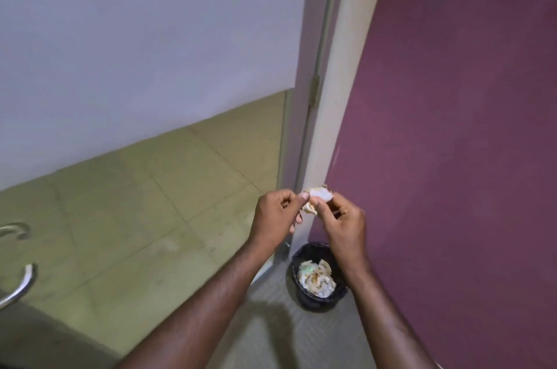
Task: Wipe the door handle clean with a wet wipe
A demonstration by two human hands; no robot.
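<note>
Two bare hands and forearms, nothing worn

I see my left hand and right hand uncovered: no gloves, rings or watch show on the fingers or behind them at the wrists. Back from the fingers both forearms run bare to the bottom edge, with no sleeve, cuff or strap in sight. The one fingernail that I can make out looks short and unpainted.

**Corner by the door frame**

A purple wall stands on the right, next to a cream door frame. The glass door is frosted above. Grey floor carries a black waste bin with crumpled paper.
</note>
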